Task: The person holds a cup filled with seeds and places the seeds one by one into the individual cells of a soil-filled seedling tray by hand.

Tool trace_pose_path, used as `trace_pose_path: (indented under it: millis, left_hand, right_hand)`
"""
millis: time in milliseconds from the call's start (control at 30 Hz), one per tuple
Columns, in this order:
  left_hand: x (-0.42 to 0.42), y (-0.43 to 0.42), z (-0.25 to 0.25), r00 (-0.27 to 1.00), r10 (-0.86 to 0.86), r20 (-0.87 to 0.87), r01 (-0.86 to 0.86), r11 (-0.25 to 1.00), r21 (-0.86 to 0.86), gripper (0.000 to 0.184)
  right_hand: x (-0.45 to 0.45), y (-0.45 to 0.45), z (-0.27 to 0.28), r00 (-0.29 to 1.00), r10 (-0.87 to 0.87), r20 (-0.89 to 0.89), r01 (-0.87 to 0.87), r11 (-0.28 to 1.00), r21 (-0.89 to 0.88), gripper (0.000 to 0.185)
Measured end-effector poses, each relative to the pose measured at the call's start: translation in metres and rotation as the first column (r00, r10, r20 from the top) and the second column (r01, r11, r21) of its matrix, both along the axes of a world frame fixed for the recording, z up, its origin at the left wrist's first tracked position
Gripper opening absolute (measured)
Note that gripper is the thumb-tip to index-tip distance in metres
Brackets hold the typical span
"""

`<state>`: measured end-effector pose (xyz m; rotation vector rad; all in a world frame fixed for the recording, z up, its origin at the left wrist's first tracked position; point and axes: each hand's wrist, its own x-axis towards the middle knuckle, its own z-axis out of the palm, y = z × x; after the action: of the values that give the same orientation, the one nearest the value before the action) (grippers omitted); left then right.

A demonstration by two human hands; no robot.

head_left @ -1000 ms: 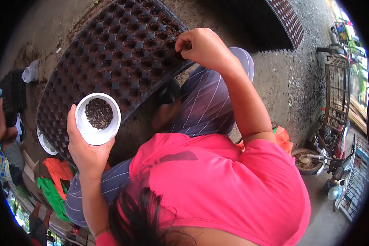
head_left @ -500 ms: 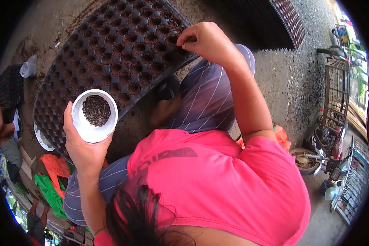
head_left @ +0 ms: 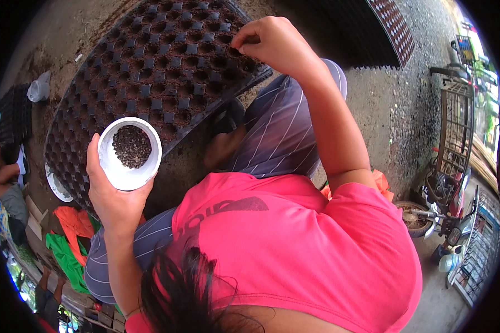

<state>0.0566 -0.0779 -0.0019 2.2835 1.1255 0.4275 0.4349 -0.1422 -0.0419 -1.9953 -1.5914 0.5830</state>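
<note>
My left hand [head_left: 116, 202] is wrapped round a white plastic cup [head_left: 129, 180], tilted so that its inside shows. Small dark seeds [head_left: 132, 146] lie in it. Under and beyond the cup spreads a black seedling tray [head_left: 155, 104], its many round cells holding brown soil. Over the tray's right end is my right hand [head_left: 266, 43], thumb and fingertips pinched together close above the cells. Whatever lies between those fingertips is too small to make out.
More black trays [head_left: 391, 28] are stacked at the upper right. A motorbike [head_left: 428, 216] with a metal rack stands on the right. Orange cloth [head_left: 75, 225] and green cloth [head_left: 66, 261] lie at lower left. Another person's arm [head_left: 3, 172] shows at the left edge.
My right hand has moved slightly up and left over the tray, still pinched. The cup in my left hand has shifted only a little.
</note>
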Motion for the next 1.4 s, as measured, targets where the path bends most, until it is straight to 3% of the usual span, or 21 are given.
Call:
trace_pose_path:
  millis: [733,833,1000,1100,1133,1167,1200,1233,1400]
  left_hand:
    - [-0.005,0.000,0.002,1.000,0.005,-0.012,-0.005,1.000,-0.001,0.112]
    - [-0.005,0.000,0.001,1.000,0.003,-0.005,-0.003,1.000,-0.016,0.112]
    - [0.000,-0.001,-0.002,1.000,-0.008,0.030,0.009,1.000,-0.028,0.109]
    - [0.005,0.000,-0.006,0.998,-0.054,0.029,0.054,0.998,0.018,0.105]
    - [0.007,0.000,-0.006,0.996,-0.092,0.016,0.091,0.995,0.052,0.104]
    - [0.008,-0.001,-0.006,0.995,-0.097,0.016,0.096,0.994,0.054,0.104]
    - [0.011,-0.002,-0.006,0.995,-0.101,-0.013,0.102,0.992,0.070,0.104]
    - [0.013,-0.002,-0.006,0.994,-0.103,-0.042,0.106,0.991,0.087,0.105]
    - [0.008,0.000,-0.006,0.999,-0.046,-0.017,0.047,0.999,0.015,0.108]
  right_hand:
    - [-0.002,0.017,0.001,1.000,0.001,0.009,0.000,0.996,-0.094,0.019]
    - [0.001,0.025,-0.005,1.000,-0.028,0.007,0.028,0.999,-0.030,0.024]
    - [-0.006,0.036,0.009,0.984,0.005,0.180,-0.023,0.995,0.095,0.023]
    - [-0.066,0.042,0.040,0.985,0.167,0.049,-0.173,0.974,0.146,0.026]
    - [-0.091,0.044,0.040,0.932,0.344,0.112,-0.362,0.888,0.283,0.017]
    - [-0.113,0.044,0.051,0.819,0.541,0.193,-0.567,0.815,0.122,0.013]
    - [-0.136,0.041,0.066,0.752,0.619,0.227,-0.621,0.781,-0.070,0.010]
    - [-0.151,0.038,0.056,0.756,0.606,0.248,-0.633,0.773,0.043,0.008]
    - [-0.194,0.044,0.032,0.743,0.660,0.115,-0.668,0.743,0.050,0.008]
